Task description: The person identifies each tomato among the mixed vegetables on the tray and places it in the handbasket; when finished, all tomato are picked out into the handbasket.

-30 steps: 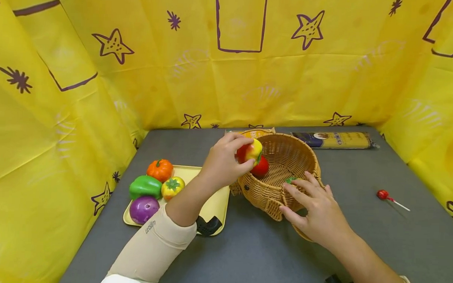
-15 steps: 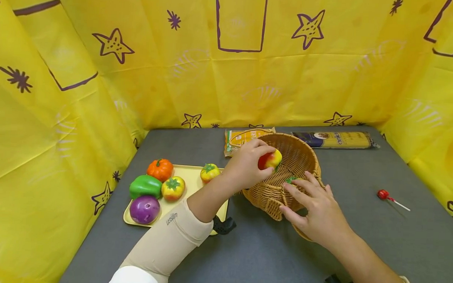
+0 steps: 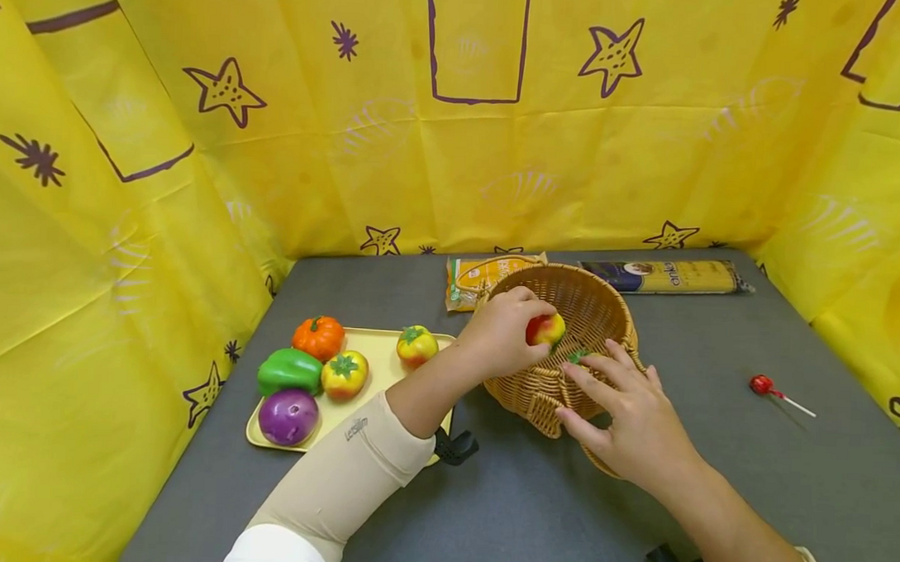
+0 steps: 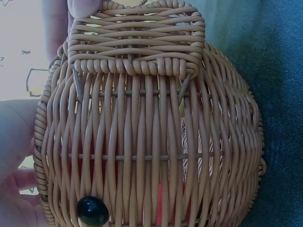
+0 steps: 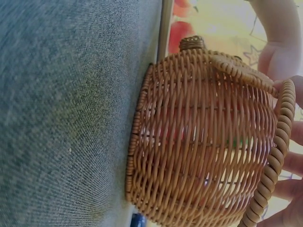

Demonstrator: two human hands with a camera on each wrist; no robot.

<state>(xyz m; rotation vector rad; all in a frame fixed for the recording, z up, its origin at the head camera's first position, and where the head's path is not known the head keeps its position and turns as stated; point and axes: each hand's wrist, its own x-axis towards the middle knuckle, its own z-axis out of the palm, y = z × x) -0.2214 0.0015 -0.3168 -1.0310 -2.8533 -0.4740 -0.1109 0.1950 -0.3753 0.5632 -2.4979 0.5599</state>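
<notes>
Head view: glossy red-and-yellow round fruit (image 3: 548, 328) is pinched by the left hand (image 3: 504, 332) at the mouth of a tan wicker basket (image 3: 594, 307).
Its near rim is touched by the spread right hand (image 3: 627, 415); placing seems in hand, gentle release called for.

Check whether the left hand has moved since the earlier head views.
Yes, the left hand moved right, now reaching farther over the unmoved wicker basket.

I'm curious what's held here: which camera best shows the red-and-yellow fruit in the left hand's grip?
The head view: the fruit shows plainly, only partly covered by the left hand's grip. Both wrist views face the side of the wicker basket; red shows through, but I cannot tell whether it is this fruit.
</notes>
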